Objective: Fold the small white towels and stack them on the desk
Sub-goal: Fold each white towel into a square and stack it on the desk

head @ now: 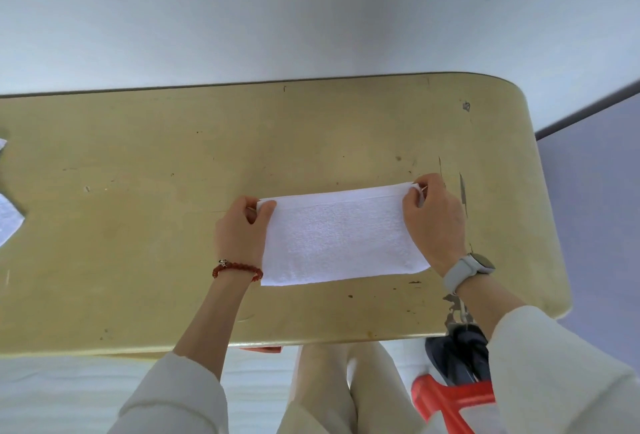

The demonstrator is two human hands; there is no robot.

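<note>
A small white towel [339,236] lies flat on the yellowish desk [156,191], right of centre, folded into a wide rectangle. My left hand [240,232] pinches the towel's far left corner between thumb and fingers. At the far right corner, my right hand [434,222] pinches the doubled edge the same way. Both wrists rest over the towel's short sides. More white towel cloth [8,222] shows at the left edge of the view, mostly cut off.
The desk's rounded right end [540,212] drops off to a grey floor. A white wall runs behind the desk. Below the front edge are my legs, a red plastic stool [446,399] and a dark object on it.
</note>
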